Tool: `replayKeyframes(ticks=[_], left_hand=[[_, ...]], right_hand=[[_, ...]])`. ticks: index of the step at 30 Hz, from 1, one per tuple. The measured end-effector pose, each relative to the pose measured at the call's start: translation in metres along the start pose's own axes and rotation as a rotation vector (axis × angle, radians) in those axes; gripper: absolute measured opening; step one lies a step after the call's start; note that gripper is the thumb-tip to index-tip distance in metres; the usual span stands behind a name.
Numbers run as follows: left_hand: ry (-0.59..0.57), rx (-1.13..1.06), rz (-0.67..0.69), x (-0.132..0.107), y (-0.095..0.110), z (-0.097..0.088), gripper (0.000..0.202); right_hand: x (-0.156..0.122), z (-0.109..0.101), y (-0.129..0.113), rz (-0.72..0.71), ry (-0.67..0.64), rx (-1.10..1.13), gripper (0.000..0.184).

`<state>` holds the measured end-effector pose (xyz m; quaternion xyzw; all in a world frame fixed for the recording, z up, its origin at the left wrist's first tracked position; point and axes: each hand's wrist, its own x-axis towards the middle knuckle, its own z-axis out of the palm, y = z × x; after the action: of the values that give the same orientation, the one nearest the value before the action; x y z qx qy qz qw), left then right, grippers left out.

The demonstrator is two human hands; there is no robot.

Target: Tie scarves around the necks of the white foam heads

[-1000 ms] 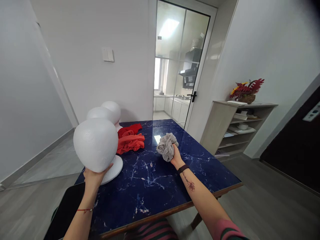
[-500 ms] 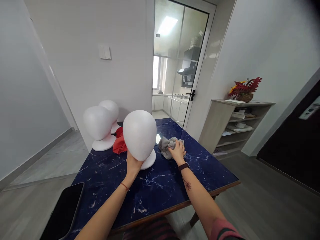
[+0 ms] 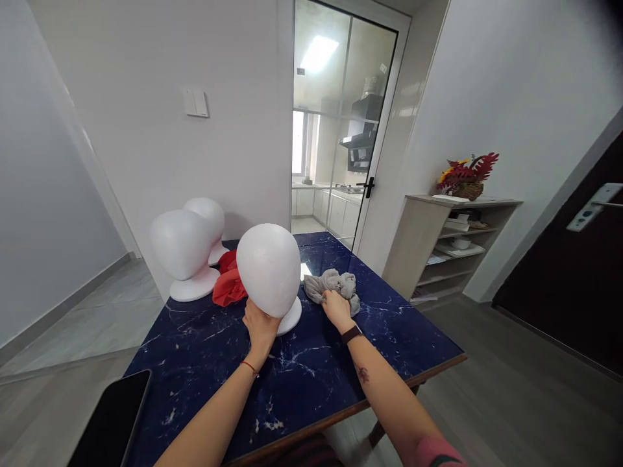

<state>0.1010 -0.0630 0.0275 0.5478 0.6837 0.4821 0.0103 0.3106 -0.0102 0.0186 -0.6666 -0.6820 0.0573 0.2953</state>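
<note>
The left hand (image 3: pixel 260 324) is clasped low on the back of the foam head (image 3: pixel 268 269), which stands upright on its base mid-table (image 3: pixel 302 370). The right hand (image 3: pixel 335 308) has its fingers closed on the grey cloth (image 3: pixel 333 285), just right of the base. A firm, low grip should stop the head tipping.

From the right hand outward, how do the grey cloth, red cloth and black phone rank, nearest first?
1. The grey cloth, touching the right hand.
2. The red cloth, left, past the foam head.
3. The black phone, far to the near left.
</note>
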Motion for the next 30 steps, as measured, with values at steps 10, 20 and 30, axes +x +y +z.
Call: replayKeyframes(ticks=[10, 20, 30], left_hand=[[-0.051, 0.076, 0.005, -0.001, 0.002, 0.002, 0.092], [-0.109, -0.107, 0.077, 0.005, -0.01, 0.002, 0.091], [-0.12, -0.087, 0.065, 0.004, -0.011, 0.007, 0.092]], right_hand=[[0.019, -0.022, 0.0, 0.122, 0.37, 0.779, 0.038], [0.026, -0.021, 0.0, 0.255, 0.377, 1.013, 0.036], [0.007, -0.045, -0.008, 0.054, 0.695, 0.663, 0.039]])
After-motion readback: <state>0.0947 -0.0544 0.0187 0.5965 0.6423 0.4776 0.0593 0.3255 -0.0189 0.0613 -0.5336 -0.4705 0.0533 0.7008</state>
